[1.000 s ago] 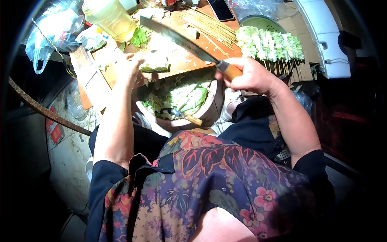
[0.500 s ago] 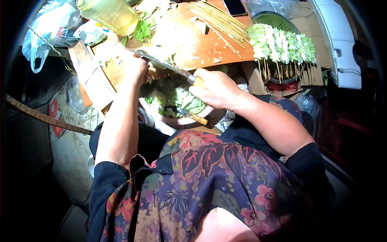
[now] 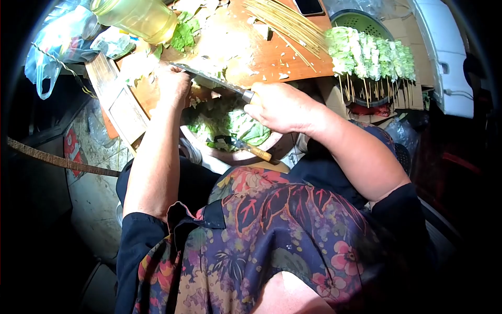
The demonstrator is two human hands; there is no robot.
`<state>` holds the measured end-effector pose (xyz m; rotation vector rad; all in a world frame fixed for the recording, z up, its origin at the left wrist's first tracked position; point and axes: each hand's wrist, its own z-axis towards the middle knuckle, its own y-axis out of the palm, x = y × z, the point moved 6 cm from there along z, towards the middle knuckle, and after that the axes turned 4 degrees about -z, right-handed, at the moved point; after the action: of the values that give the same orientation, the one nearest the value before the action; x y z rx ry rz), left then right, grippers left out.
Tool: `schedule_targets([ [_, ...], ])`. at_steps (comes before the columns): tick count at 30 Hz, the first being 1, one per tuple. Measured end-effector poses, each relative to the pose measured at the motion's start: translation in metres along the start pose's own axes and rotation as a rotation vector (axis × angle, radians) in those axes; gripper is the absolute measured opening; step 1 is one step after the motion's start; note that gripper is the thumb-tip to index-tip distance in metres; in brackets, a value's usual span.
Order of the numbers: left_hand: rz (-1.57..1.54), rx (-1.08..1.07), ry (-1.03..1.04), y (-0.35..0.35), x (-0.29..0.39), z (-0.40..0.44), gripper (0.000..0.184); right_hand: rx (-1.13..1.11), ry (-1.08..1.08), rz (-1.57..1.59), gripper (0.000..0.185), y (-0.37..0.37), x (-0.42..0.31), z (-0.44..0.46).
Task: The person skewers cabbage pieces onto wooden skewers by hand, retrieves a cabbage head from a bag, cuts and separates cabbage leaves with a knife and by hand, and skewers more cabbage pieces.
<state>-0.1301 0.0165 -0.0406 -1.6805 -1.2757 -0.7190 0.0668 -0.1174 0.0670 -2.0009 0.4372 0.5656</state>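
Observation:
My right hand (image 3: 280, 107) is wrapped round the handle of a long knife (image 3: 212, 78), its blade pointing left over the table's front edge. By the blade's tip, my left hand (image 3: 175, 86) is closed; what its fingers hold, if anything, is hidden. Below the blade stands a round tub (image 3: 197, 148) of cut cabbage leaves (image 3: 253, 131). A smaller knife with a wooden handle (image 3: 257, 152) lies across the tub's front. Pale scraps are scattered on the orange table (image 3: 308, 68).
Thin sticks (image 3: 287, 23) lie at the table's back beside a phone (image 3: 308, 6). Skewered cabbage (image 3: 368, 55) rests on a green colander (image 3: 361, 22) at right. A jar of yellowish liquid (image 3: 138, 18) and a blue plastic bag (image 3: 57, 47) are at left.
The large knife has come down and left, from raised above the table to beside my left hand. My left hand has closed. The whole view has shifted slightly.

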Motion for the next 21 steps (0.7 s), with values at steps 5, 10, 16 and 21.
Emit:
schedule_targets([
  [5, 0.066, 0.017, 0.051, 0.000, -0.005, 0.009, 0.005, -0.083, 0.026, 0.011, 0.036, -0.002, -0.002, 0.011],
  [10, 0.038, -0.026, 0.048, 0.001, 0.000, 0.004, 0.002, -0.135, -0.033, -0.089, 0.037, 0.019, 0.000, 0.036],
  [16, 0.061, -0.055, 0.089, -0.002, 0.005, 0.000, 0.010, 0.125, 0.086, 0.038, 0.037, 0.040, 0.019, 0.041],
  [21, 0.050, -0.067, -0.091, -0.012, 0.002, -0.012, 0.021, 0.017, 0.196, 0.153, 0.038, 0.036, 0.024, 0.035],
])
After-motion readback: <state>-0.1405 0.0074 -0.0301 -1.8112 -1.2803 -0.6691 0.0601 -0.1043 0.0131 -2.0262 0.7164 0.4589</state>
